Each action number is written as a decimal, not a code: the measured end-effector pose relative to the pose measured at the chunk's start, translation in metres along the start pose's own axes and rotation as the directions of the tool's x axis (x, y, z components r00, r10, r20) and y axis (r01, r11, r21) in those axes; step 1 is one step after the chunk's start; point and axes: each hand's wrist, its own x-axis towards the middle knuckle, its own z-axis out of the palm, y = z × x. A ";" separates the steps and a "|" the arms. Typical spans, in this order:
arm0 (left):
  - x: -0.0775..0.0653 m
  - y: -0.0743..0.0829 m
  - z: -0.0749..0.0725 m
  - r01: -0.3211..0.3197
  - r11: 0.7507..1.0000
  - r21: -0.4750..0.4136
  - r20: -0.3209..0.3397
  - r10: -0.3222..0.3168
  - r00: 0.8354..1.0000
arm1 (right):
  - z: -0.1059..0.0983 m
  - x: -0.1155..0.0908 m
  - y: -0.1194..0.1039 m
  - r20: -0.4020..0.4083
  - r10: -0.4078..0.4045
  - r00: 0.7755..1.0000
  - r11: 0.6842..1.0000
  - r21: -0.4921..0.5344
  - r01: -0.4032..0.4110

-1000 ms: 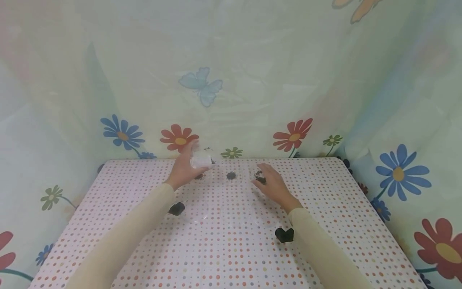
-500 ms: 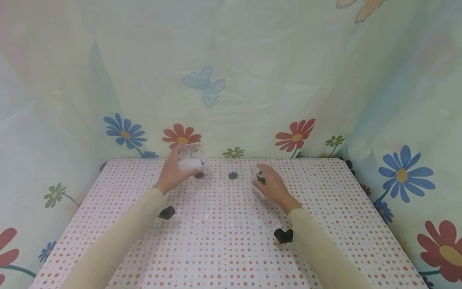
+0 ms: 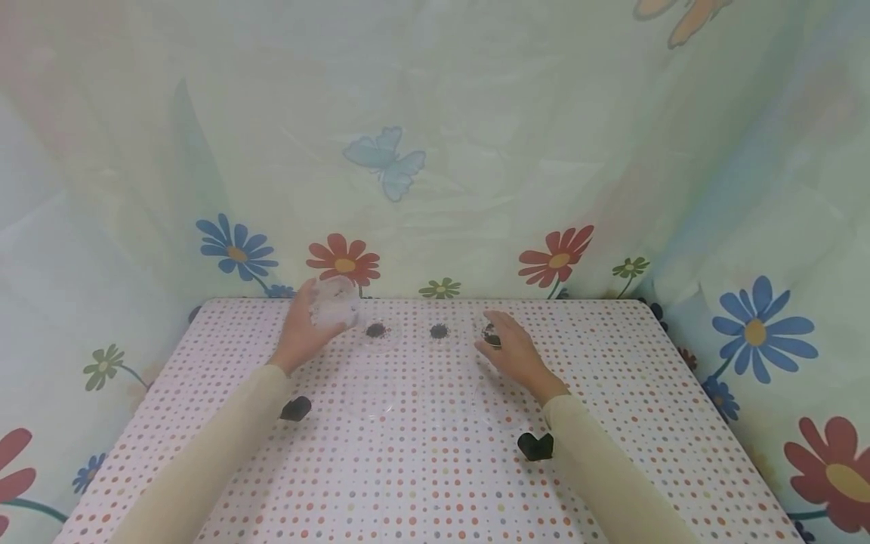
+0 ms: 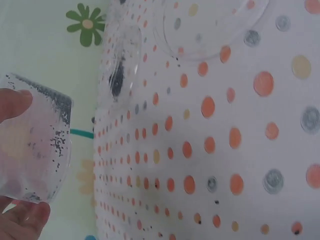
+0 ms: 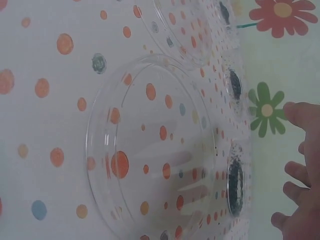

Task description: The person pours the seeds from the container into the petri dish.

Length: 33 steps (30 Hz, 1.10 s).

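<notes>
My left hand [image 3: 297, 329] grips a clear plastic cup [image 3: 336, 302], raised near the table's back left edge. In the left wrist view, black grains cling to the inside of this cup [image 4: 42, 140], with fingers and thumb on opposite sides. My right hand [image 3: 513, 347] hovers with spread, bent fingers by a clear small dish of black grains [image 3: 492, 337] at the right; in the right wrist view it holds nothing. Two more small piles of black grains in clear dishes, the left [image 3: 376, 330] and the middle [image 3: 439, 331], stand in the same row.
Large clear round plates, one at left [image 3: 370, 412] and one at right [image 5: 90, 150], lie in front of the dishes on the dotted tabletop [image 3: 435, 491]. Stray black grains dot the cloth. A flowered curtain [image 3: 476, 151] hangs behind and beside the table.
My left hand has moved left with the cup, away from above the left dish, and the cup's tilt has changed. The right hand has hardly moved.
</notes>
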 end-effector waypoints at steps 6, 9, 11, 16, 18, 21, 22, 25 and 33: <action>0.002 -0.018 0.000 0.064 0.996 0.068 0.021 -0.065 0.998 | 0.001 -0.001 0.003 0.008 0.004 1.000 1.000 -0.003 -0.004; 0.003 -0.025 0.001 0.083 0.994 0.078 0.028 -0.085 0.996 | 0.002 0.000 0.003 0.015 0.009 1.000 1.000 -0.004 -0.009; 0.004 -0.029 0.001 0.095 0.992 0.081 0.038 -0.098 0.994 | 0.003 0.000 0.003 0.018 0.013 1.000 1.000 -0.006 -0.013; 0.003 -0.035 0.000 0.137 0.987 0.089 0.058 -0.142 0.988 | 0.003 0.000 0.003 -0.002 0.007 1.000 1.000 -0.010 -0.007; 0.003 -0.037 0.000 0.146 0.985 0.093 0.059 -0.152 0.987 | 0.003 0.000 0.003 -0.010 0.001 1.000 1.000 -0.012 -0.002; 0.003 -0.040 0.000 0.149 0.984 0.098 0.060 -0.155 0.986 | 0.003 0.000 0.004 -0.013 0.005 1.000 1.000 -0.010 -0.005; 0.003 -0.041 0.000 0.151 0.984 0.096 0.060 -0.157 0.986 | 0.003 0.000 0.004 -0.011 0.006 1.000 1.000 -0.009 -0.006; 0.002 -0.043 0.002 0.169 0.982 0.085 0.066 -0.175 0.982 | 0.003 -0.001 0.004 -0.004 0.017 1.000 1.000 -0.007 -0.017; 0.000 -0.049 0.005 0.221 0.973 0.072 0.080 -0.226 0.971 | 0.005 -0.003 0.004 0.011 0.040 0.999 0.999 0.019 -0.041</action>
